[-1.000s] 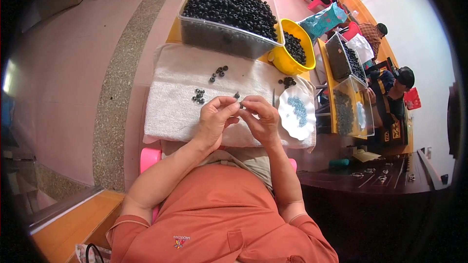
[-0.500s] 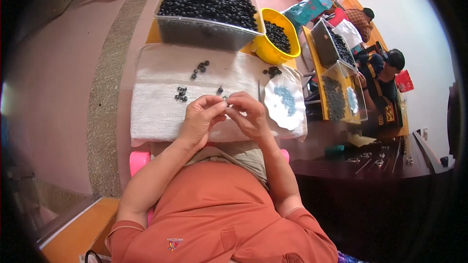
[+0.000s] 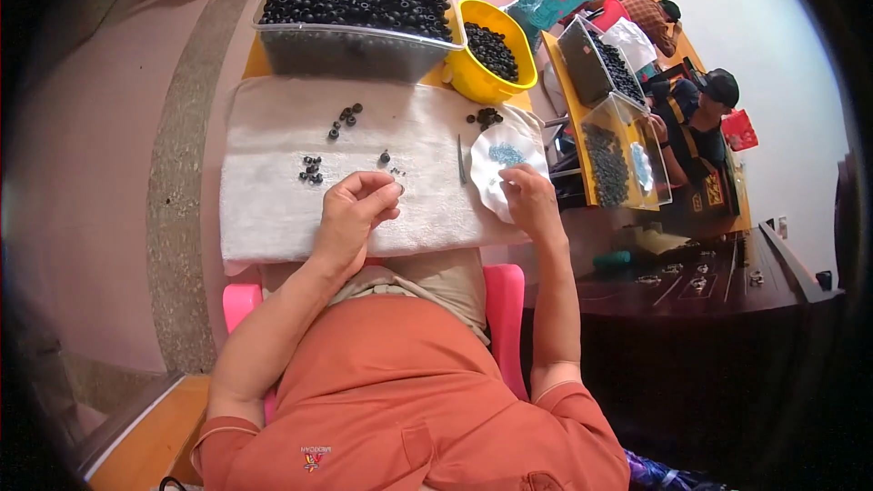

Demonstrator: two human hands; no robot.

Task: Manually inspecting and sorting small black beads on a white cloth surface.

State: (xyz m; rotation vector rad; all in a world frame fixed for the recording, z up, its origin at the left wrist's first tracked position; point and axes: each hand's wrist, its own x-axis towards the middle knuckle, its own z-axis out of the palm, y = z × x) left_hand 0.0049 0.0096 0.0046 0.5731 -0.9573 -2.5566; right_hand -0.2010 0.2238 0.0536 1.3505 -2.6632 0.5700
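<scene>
White cloth [image 3: 264, 218] over the worktop [image 3: 256, 64], pink floor [image 3: 118, 173] alongside, two hands busy above it!

Nearest us, the left hand [image 3: 346, 214] pinches a small dark piece [image 3: 399, 188] between thumb and forefinger over the cloth, while the right hand [image 3: 535, 203], fingers drawn narrow, is over one scalloped white plate [image 3: 486, 184] with blue bits [image 3: 506, 154]; whether it grips one, we can't tell. Just beyond the left fingertips, one lone black bead [image 3: 385, 157]; one slim dark tool [image 3: 461, 159] lies beside the plate, and three loose bead clusters [image 3: 312, 170] dot the cloth. Farther back, one yellow basket [image 3: 482, 86] and one big clear bin [image 3: 346, 56], both bead-filled; beyond, a capped person [image 3: 696, 118] sits at right.
</scene>
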